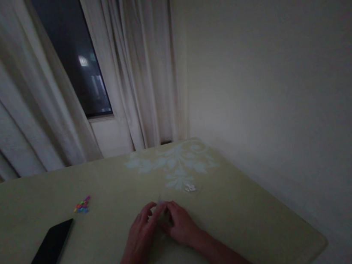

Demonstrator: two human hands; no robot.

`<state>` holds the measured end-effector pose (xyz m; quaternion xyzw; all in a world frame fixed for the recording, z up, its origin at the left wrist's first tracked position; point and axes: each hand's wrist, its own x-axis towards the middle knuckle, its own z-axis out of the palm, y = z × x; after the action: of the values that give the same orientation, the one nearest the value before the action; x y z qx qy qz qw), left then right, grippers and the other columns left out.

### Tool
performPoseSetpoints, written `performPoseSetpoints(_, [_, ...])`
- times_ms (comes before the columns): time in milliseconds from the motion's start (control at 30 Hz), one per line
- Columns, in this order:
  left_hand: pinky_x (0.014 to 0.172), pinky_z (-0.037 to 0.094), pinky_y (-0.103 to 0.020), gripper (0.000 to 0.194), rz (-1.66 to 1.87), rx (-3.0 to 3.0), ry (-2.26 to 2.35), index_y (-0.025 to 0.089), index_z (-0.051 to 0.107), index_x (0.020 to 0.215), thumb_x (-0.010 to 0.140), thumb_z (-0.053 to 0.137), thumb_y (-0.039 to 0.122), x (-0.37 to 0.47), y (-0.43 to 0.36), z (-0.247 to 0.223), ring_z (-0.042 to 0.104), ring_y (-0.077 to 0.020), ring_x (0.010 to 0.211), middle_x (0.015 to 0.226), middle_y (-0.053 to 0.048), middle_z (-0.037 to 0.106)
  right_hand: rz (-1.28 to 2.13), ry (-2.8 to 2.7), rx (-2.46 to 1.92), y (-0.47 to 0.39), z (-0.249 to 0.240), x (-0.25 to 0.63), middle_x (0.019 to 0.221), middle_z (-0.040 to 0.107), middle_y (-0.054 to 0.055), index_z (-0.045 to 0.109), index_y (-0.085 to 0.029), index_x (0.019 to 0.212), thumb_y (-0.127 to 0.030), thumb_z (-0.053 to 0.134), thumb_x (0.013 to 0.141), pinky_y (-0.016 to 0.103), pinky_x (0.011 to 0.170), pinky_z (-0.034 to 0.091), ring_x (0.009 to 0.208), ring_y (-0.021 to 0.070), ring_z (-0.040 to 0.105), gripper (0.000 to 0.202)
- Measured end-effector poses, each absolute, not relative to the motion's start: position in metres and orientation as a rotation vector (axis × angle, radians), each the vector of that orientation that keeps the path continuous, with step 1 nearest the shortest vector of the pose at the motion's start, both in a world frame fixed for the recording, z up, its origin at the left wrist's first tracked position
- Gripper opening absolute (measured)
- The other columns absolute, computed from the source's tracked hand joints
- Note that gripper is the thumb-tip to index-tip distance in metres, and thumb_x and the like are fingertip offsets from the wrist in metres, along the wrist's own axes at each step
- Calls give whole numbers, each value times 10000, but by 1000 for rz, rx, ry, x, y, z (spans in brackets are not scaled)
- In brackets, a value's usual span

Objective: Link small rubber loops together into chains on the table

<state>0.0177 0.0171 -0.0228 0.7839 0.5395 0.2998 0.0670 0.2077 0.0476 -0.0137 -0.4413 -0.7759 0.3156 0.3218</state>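
Near the middle of the table, my left hand [142, 228] and my right hand [181, 225] meet at the fingertips. The fingers of both are bent and pinched close together. Something small, pale and perhaps see-through shows faintly at the fingertips, too dim to name. A little beyond my right hand lies a small group of white pieces [190, 187], which seem to rest on or in clear plastic. Off to the left, a heap of small colourful pieces [82, 205] in pink, orange, yellow and blue sits apart from both hands.
A dark flat tablet or large phone [45, 258] lies at the left of the table [112, 188]. Light reflections show on the table's near left surface. Curtains [141, 67] and a window [71, 50] stand behind, and a plain wall [268, 72] borders the right side.
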Motion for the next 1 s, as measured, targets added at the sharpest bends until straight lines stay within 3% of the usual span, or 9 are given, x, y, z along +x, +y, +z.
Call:
performPoseSetpoints(233, [1047,519,-401,712,827,2557,1632,394,568,1460,877,489,-6,9,18,-19,639,-260,1166,1452,-61,605,865,-2059,-1153,50,-6,216,1174,655,92,661,-212,1216,-181,837,708,379,991,507,1088,268,642,539])
performPoseSetpoints(500, [902,609,-352,549,1114,2519,1760,354,601,1423,969,442,91,-5,26,-26,690,-240,1108,1360,-90,649,673,-2160,-1283,51,-7,213,1378,565,165,520,-137,1463,-377,878,729,431,1146,411,1307,324,510,851])
performPoseSetpoints(633, [933,609,-393,507,1290,2271,1766,331,544,1459,985,454,176,3,28,-28,685,-247,1125,1390,-104,596,557,-2330,-1124,49,-5,211,1375,601,111,626,-232,1371,-446,793,854,440,1131,414,1283,310,509,584])
performPoseSetpoints(767, [867,623,-415,503,1409,1999,1801,306,486,1476,975,502,262,11,30,-30,681,-220,977,1367,-103,534,524,-2423,-983,51,-7,212,1345,659,66,684,-254,1286,-379,697,966,393,1144,390,1261,253,542,343])
performPoseSetpoints(867, [823,618,-415,505,1531,1913,1787,276,494,1459,958,546,324,12,30,-28,651,-215,909,1313,-106,535,477,-2439,-965,54,-9,209,1309,675,71,638,-228,1342,-317,682,981,388,1149,385,1226,237,568,374])
performPoseSetpoints(1000, [758,614,-418,552,1650,1783,1786,246,513,1434,917,610,412,7,32,-26,635,-233,885,1234,-98,545,370,-2468,-1030,58,-8,195,1292,640,109,621,-204,1322,-360,722,941,431,1090,453,1207,279,565,423])
